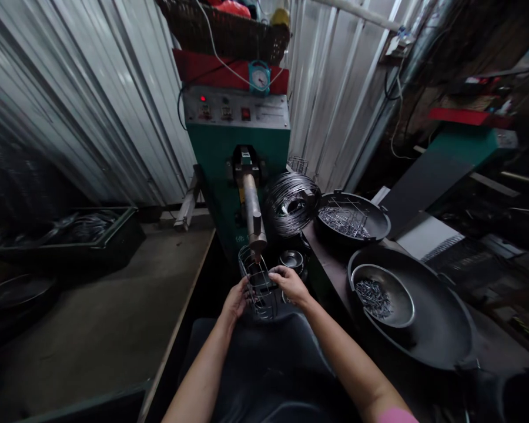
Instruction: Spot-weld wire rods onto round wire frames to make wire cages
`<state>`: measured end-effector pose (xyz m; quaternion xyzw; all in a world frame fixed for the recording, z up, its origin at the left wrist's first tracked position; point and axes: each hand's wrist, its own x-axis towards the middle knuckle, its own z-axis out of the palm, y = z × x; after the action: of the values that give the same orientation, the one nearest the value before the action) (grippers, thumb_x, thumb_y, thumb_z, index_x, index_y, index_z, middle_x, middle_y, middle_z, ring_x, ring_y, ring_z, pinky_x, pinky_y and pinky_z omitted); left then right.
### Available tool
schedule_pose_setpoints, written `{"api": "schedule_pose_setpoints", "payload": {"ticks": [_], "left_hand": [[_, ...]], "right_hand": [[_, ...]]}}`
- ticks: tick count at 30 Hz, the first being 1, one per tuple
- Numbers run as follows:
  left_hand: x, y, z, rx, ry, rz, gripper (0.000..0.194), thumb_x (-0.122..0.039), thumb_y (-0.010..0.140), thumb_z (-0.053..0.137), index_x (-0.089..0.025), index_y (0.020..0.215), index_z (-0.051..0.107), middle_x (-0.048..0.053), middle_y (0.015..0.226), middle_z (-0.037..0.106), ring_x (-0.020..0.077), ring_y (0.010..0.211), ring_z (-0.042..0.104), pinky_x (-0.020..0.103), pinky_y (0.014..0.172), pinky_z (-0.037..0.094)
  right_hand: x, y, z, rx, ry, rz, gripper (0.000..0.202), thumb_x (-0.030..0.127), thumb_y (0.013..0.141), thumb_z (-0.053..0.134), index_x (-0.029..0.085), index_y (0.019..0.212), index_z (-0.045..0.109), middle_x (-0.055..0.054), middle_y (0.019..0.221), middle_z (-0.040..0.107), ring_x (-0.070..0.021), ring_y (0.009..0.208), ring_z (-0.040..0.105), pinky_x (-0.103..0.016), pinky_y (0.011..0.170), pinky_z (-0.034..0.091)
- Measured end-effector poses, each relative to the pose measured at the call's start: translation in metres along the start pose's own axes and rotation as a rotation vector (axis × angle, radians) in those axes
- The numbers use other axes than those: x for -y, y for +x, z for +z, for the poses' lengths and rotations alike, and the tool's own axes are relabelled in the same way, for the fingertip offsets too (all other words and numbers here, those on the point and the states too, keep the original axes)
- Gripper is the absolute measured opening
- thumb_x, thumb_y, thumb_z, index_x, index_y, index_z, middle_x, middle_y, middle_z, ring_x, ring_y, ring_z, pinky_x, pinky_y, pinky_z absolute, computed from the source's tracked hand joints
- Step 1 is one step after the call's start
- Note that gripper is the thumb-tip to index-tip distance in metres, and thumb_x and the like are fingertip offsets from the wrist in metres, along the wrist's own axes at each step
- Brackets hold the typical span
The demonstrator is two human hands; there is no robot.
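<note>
Between my hands is a wire basket [264, 302], a small cage of thin metal rods, under the welding machine's arm. My left hand [237, 298] grips the basket's left side, its fingers curled at the wires. On the opposite side, my right hand [290, 283] has thumb and forefinger pinched together near the upper wires; what lies between the fingertips is too small to make out. The metal arm [253, 208] of the green welding machine [216, 154] comes down toward me, its tip [257, 256] reaching into the basket's top.
Beside the machine rests a coil of wire [292, 202]. To the right stand a black pan [381, 220] of metal rods and a larger pan [445, 317] holding a steel bowl [406, 299] of short metal pieces. A green bin [114, 235] sits at left.
</note>
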<state>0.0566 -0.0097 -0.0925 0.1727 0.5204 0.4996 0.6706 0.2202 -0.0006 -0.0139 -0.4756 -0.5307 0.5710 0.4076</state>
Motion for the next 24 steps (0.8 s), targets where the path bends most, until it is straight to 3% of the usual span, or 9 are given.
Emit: {"api": "schedule_pose_setpoints", "payload": {"ticks": [3,6,8,10,12,16,24], "left_hand": [[0.010,-0.005,-0.020,-0.039,0.211,0.231,0.051,-0.048,0.075,0.055,-0.017,0.114,0.050,0.010,0.094,0.058,0.0210,0.084,0.060,0.038,0.076,0.049],[0.016,-0.012,-0.036,-0.092,0.703,0.709,0.066,-0.036,0.069,0.064,-0.020,0.128,0.040,0.014,0.125,0.047,0.0266,0.116,0.046,0.044,0.097,0.037],[0.017,-0.014,-0.038,-0.037,1.030,0.988,0.068,-0.025,0.068,0.064,-0.021,0.131,0.039,0.013,0.135,0.039,0.0276,0.125,0.035,0.048,0.104,0.027],[0.017,-0.012,-0.034,0.017,1.242,1.143,0.060,-0.019,0.069,0.061,-0.023,0.126,0.044,0.012,0.135,0.040,0.0287,0.127,0.033,0.052,0.106,0.021],[0.018,-0.006,-0.031,0.011,1.327,1.216,0.049,-0.018,0.071,0.059,-0.022,0.118,0.049,0.012,0.131,0.045,0.0298,0.127,0.034,0.054,0.105,0.021],[0.026,0.003,-0.028,-0.019,1.244,1.286,0.031,-0.018,0.076,0.055,-0.020,0.107,0.053,0.012,0.125,0.050,0.0279,0.126,0.036,0.050,0.102,0.032],[0.026,0.003,-0.020,-0.012,1.121,1.192,0.028,-0.020,0.076,0.055,-0.020,0.104,0.051,0.012,0.123,0.051,0.0271,0.124,0.039,0.049,0.102,0.035]], "right_hand": [[-0.009,-0.014,-0.011,0.068,0.032,0.070,0.029,0.037,0.064,0.067,0.017,0.084,0.062,0.002,0.070,0.058,-0.0113,0.065,0.050,-0.025,0.064,0.039],[-0.020,-0.030,-0.022,0.148,-0.002,0.112,0.030,0.036,0.064,0.068,0.016,0.085,0.063,0.002,0.071,0.058,-0.0117,0.066,0.049,-0.026,0.065,0.038],[-0.026,-0.036,-0.024,0.163,-0.022,0.087,0.027,0.036,0.063,0.069,0.016,0.079,0.063,0.002,0.070,0.058,-0.0123,0.068,0.049,-0.026,0.067,0.037],[-0.028,-0.038,-0.022,0.156,-0.035,0.051,0.023,0.036,0.063,0.068,0.016,0.074,0.061,0.002,0.068,0.056,-0.0127,0.068,0.049,-0.026,0.068,0.037],[-0.026,-0.038,-0.017,0.135,-0.056,0.004,0.020,0.035,0.065,0.065,0.017,0.071,0.059,0.003,0.066,0.054,-0.0129,0.067,0.048,-0.025,0.068,0.037],[-0.015,-0.037,-0.011,0.094,-0.126,-0.080,0.014,0.033,0.071,0.058,0.018,0.071,0.057,0.003,0.066,0.052,-0.0133,0.068,0.046,-0.025,0.067,0.037],[-0.002,-0.026,-0.006,0.041,-0.187,-0.078,0.013,0.032,0.072,0.054,0.019,0.071,0.054,0.003,0.065,0.050,-0.0134,0.065,0.045,-0.024,0.063,0.036]]}}
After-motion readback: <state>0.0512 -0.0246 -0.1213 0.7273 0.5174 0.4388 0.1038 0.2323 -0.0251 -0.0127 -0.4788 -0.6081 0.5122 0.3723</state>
